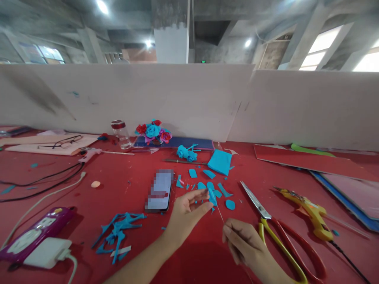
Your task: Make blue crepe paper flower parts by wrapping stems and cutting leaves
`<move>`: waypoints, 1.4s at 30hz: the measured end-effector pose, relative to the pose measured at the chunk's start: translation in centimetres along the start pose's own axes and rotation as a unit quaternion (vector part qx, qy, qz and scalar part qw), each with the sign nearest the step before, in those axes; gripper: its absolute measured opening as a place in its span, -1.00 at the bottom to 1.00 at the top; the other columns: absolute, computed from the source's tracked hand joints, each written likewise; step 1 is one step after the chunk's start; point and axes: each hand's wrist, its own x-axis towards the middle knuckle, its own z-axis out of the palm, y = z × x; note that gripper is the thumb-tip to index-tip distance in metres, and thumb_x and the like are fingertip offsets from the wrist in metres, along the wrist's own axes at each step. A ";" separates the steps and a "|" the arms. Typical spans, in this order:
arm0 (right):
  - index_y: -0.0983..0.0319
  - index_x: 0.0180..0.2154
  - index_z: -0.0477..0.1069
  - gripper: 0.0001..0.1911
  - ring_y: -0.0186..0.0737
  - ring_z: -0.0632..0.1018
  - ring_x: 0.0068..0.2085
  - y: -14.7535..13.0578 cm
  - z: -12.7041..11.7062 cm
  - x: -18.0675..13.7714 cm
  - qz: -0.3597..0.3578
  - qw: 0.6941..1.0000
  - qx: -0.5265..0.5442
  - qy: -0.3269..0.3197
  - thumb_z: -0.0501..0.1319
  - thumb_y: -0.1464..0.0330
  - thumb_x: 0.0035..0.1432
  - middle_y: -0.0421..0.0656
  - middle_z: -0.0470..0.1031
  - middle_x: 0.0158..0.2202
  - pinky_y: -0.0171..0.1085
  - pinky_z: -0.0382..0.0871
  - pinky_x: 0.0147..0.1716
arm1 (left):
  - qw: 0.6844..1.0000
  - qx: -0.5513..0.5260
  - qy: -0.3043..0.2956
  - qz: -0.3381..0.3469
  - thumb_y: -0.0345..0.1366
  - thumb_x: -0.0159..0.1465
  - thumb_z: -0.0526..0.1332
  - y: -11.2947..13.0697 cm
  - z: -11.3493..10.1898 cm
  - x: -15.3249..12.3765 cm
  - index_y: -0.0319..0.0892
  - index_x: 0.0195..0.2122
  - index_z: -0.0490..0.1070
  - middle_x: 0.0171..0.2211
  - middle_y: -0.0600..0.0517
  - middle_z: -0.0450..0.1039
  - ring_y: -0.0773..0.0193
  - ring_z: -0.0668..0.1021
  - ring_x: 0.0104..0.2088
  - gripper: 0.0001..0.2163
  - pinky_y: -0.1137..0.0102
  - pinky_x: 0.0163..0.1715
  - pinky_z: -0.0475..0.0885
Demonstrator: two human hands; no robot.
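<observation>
My left hand [189,207] reaches over the middle of the table, thumb and fingers closing on a curled blue petal [212,196]. From this petal a thin pale wire [220,213] slants down to my right hand [241,240], which pinches it between thumb and forefinger. Around the fingertips lie several cut blue pieces, among them a rounded petal [230,204] and a pointed strip [225,190]. Beyond them rest a blue folded sheet [219,162] and blue handmade roses [187,153]. Large scissors [268,221] with red and yellow handles lie just right of my right hand, blades parted.
Left of my hands are a phone [160,191], blue scraps [120,232] and a purple power strip [44,228]. A yellow glue gun [310,213] lies right. Behind stand a flower arrangement [153,132], a jar [121,135] and a white partition [177,98].
</observation>
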 end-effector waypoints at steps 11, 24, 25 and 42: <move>0.22 -0.53 0.24 -0.52 -0.48 0.06 -0.74 0.1 0.1 -0.3 -0.019 1.000 -0.017 -0.007 0.04 -0.05 0.12 -0.38 0.12 -0.78 -0.42 -0.18 -0.74 | 0.997 -0.050 0.017 -0.048 -0.23 0.00 0.35 0.9 0.0 -0.2 -0.20 -0.19 0.48 -0.17 -0.07 0.50 0.16 0.52 -0.18 -0.67 0.30 -0.22 0.47; 0.21 -0.54 0.23 -0.55 -0.42 0.14 -0.69 -0.1 0.0 -0.3 -0.043 0.995 -0.092 -0.003 -0.04 0.03 0.21 -0.33 0.18 -0.75 -0.40 -0.04 -0.68 | 0.995 -0.049 0.028 -0.086 -0.16 -0.05 0.37 1.7 0.3 -0.4 -0.26 -0.29 0.52 -0.32 -0.07 0.52 0.16 0.54 -0.27 -0.66 0.28 -0.23 0.48; 0.21 -0.54 0.22 -0.55 -0.42 0.15 -0.68 -0.2 0.1 -0.3 -0.045 0.994 -0.097 -0.003 -0.04 0.03 0.21 -0.33 0.19 -0.74 -0.39 -0.03 -0.68 | 0.995 -0.049 0.022 -0.083 -0.17 -0.04 0.36 1.6 0.3 -0.4 -0.26 -0.29 0.52 -0.31 -0.08 0.53 0.16 0.54 -0.26 -0.67 0.28 -0.23 0.48; 0.18 -0.56 0.15 -0.61 -0.38 0.23 -0.64 -0.1 0.3 -0.1 -0.061 0.988 -0.143 -0.005 -0.07 0.16 0.27 -0.33 0.21 -0.72 -0.36 0.06 -0.59 | 0.998 -0.031 0.018 -0.058 -0.23 0.04 0.29 1.5 0.2 -0.4 -0.26 -0.33 0.50 -0.36 -0.06 0.56 0.17 0.58 -0.31 -0.77 0.30 -0.27 0.50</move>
